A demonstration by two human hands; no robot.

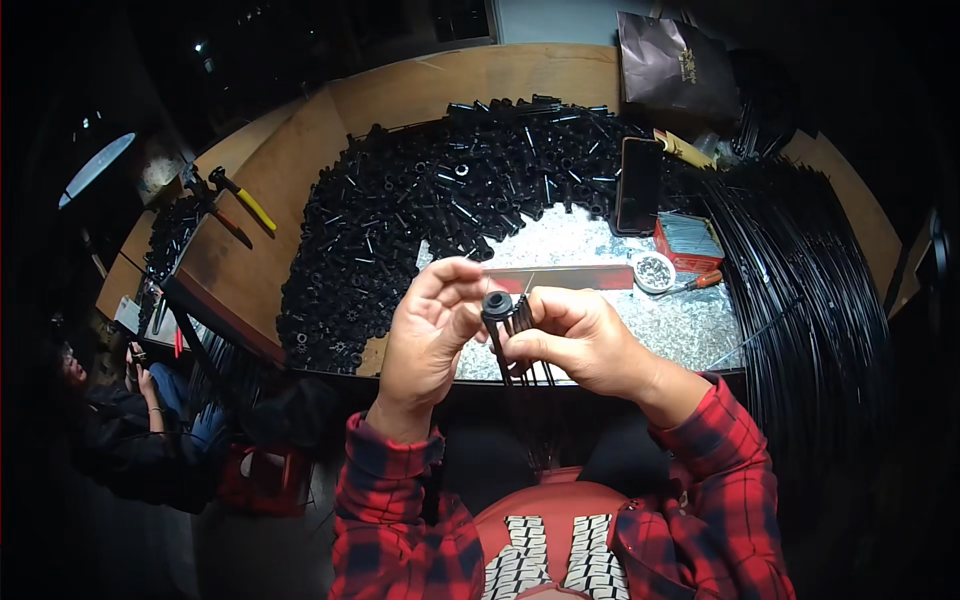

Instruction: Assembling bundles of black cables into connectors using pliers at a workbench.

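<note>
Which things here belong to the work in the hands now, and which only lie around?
In use:
left hand
right hand
black cap
thin black rods
pile of black parts

Lying about:
phone
red box
small bowl
screwdriver
pliers
dark bag

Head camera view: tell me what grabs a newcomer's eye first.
At centre, the left hand and right hand together pinch a small black round part with thin black rods hanging from it. Behind them, a huge heap of black plastic parts curves across the wooden table. A thick fan of long black rods fills the right side.
</note>
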